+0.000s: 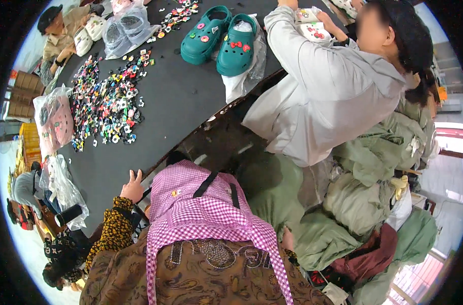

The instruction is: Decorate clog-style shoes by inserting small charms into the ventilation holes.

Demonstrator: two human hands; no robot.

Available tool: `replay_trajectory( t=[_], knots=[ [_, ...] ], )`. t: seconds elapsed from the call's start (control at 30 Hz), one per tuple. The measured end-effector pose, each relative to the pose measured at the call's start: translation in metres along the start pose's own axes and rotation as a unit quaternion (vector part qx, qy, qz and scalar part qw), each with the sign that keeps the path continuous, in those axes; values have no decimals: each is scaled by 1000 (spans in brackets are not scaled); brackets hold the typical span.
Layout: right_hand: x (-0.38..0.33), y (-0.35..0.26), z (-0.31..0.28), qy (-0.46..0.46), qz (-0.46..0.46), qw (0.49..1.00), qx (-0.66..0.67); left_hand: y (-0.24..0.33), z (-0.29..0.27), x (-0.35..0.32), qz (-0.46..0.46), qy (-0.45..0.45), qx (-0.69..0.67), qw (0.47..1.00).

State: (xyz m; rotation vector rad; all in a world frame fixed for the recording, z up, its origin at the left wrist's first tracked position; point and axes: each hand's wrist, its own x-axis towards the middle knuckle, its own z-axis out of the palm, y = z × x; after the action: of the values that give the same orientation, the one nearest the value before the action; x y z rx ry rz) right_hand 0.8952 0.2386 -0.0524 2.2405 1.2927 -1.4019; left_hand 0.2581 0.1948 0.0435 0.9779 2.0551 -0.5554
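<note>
My left hand (133, 188) rests at the edge of the dark table (175, 112), fingers stretched out and apart, holding nothing. Low at my right side, only a small part of my right hand (287, 238) shows beside a green sack (275, 193); its fingers are hidden. Farther up the table stands a pair of teal clogs, the left clog (206, 35) and the right clog (241, 46), dotted with small charms and lying partly on clear plastic. Left of them spreads a heap of colourful shoe charms (109, 101). Neither hand touches the clogs or charms.
Bagged pink clogs (56, 122) lie at the table's left edge, bagged grey clogs (129, 28) at the far side. A person in a grey jacket (333, 91) handles white clogs (313, 31) at the right. Several stuffed sacks (358, 203) crowd the floor to my right.
</note>
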Motion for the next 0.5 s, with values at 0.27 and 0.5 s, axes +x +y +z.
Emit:
replay_trajectory(
  t=[0.27, 0.5],
  knots=[
    [54, 82, 10, -35, -144, 973, -174, -5, 0, 3, -11, 14, 12, 1000],
    [64, 81, 21, -90, 28, 993, 65, -8, 12, 8, -33, 2, 34, 999]
  ],
)
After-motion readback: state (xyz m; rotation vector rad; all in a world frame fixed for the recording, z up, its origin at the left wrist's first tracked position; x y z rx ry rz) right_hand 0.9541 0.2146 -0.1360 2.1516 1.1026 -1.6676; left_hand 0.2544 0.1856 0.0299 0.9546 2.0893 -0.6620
